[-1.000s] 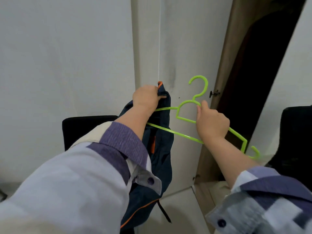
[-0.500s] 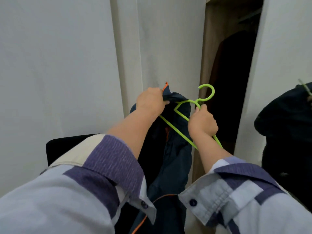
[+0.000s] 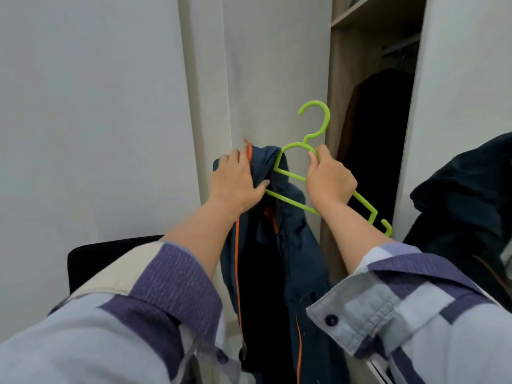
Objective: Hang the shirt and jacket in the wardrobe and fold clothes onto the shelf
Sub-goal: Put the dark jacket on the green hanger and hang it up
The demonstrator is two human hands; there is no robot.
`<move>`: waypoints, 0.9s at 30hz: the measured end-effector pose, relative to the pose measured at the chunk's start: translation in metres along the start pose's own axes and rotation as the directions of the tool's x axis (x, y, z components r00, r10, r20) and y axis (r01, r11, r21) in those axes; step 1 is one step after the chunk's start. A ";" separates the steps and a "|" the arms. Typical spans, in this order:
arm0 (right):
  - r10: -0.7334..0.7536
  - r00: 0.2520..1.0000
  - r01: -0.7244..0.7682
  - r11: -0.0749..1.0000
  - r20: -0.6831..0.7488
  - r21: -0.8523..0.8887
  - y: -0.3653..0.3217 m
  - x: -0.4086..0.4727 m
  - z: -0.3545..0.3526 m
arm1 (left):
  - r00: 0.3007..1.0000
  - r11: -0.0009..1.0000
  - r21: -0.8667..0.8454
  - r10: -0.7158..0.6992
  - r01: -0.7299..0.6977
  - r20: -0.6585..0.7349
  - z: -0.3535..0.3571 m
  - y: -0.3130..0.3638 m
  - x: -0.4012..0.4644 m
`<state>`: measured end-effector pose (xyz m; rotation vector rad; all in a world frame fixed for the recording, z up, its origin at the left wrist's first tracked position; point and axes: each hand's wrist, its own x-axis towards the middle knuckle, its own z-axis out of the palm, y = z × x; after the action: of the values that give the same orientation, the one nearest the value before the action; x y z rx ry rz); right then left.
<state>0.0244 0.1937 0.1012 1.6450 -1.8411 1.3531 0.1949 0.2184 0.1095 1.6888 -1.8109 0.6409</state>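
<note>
Threading the green hanger (image 3: 297, 177) into the navy jacket (image 3: 279, 245), in front of the open wardrobe (image 3: 376, 139).

We take the step to be seating the jacket on the hanger, whose left arm lies inside the collar, just left of the wardrobe opening. Our left hand (image 3: 235, 181) rests spread on the collar, fingers near straight; our right hand (image 3: 329, 181) has its fingers curled round the hanger's neck. Next, we judge, the right shoulder must go over the free arm. Against half a second ago, the hanger stands more upright, its hook higher, and the left hand has opened.
</note>
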 end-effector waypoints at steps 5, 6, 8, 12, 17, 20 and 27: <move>-0.143 0.988 0.144 0.989 -0.063 0.013 0.012 -0.002 0.000 | 0.989 0.995 0.099 -0.037 0.023 0.144 0.013 -0.018 0.019; -0.142 0.988 0.144 0.989 -0.062 0.024 0.015 -0.004 0.002 | 0.985 0.999 0.022 -0.045 0.041 0.165 0.015 -0.018 0.022; -0.126 0.991 0.130 0.988 -0.052 0.078 0.019 -0.008 0.005 | 0.990 0.995 -0.078 -0.048 0.058 0.132 0.019 -0.017 0.024; -0.115 0.989 0.121 0.991 -0.093 0.056 0.024 -0.015 0.020 | 0.995 0.997 -0.037 -0.072 0.074 0.062 0.022 -0.009 0.026; -0.263 0.956 0.253 0.963 -0.127 -0.094 0.033 -0.062 0.057 | 0.996 0.995 -0.044 -0.094 0.094 -0.006 0.013 -0.003 0.036; -0.261 0.960 0.260 0.965 -0.101 -0.021 0.032 -0.096 0.074 | 0.998 0.999 0.014 -0.046 0.046 -0.035 0.007 -0.005 0.039; -0.405 0.913 0.407 0.911 0.038 -0.067 0.028 -0.140 0.091 | 0.991 0.991 0.058 -0.112 0.117 -0.073 -0.006 -0.025 0.033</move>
<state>0.0699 0.2002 -0.0618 1.8778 -1.4282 1.0754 0.2193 0.1965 0.1355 1.7747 -1.6486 0.7041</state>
